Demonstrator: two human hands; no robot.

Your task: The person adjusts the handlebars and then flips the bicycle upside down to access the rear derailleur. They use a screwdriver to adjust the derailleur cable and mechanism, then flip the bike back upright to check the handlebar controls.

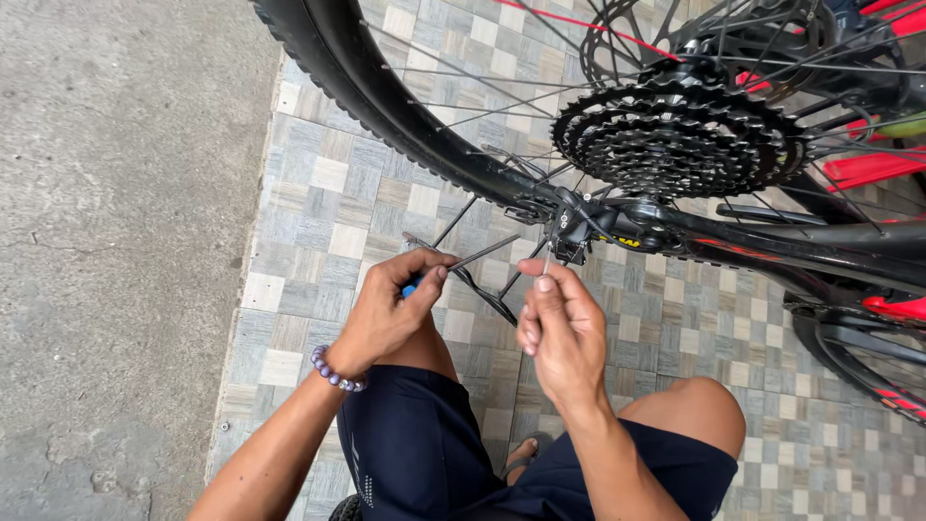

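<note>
Nearest the camera, the person crouches on the tiled floor (318, 203), knees in dark shorts (415, 453), with a beaded bracelet (336, 372) on the left wrist

The left hand (391, 314) is closed around a slim metal tool with a blue grip (453, 262); its shaft runs up and right toward the rear derailleur (569, 236). Whether the tip is seated in a bolt there I cannot tell, as the dark parts blur together

The right hand (559, 328) is closed in a pinch, thumb and fingers gripping the free end of a thin cable (546, 260) that rises straight up into the derailleur. The cable looks taut between fingers and clamp

Beyond the hands, the derailleur hangs just under the black cassette (680, 135), with the chain stay (772, 236) running off to the right. Further out stand the rear tyre (386, 96) and its spokes, and at the top the disc rotor (627, 39) with red frame parts behind it

Judging from this, the cable is already threaded through the derailleur and is being held under tension with the tool at hand, so the clamping appears underway but not finished; the loose cable end is not yet trimmed or capped
</note>
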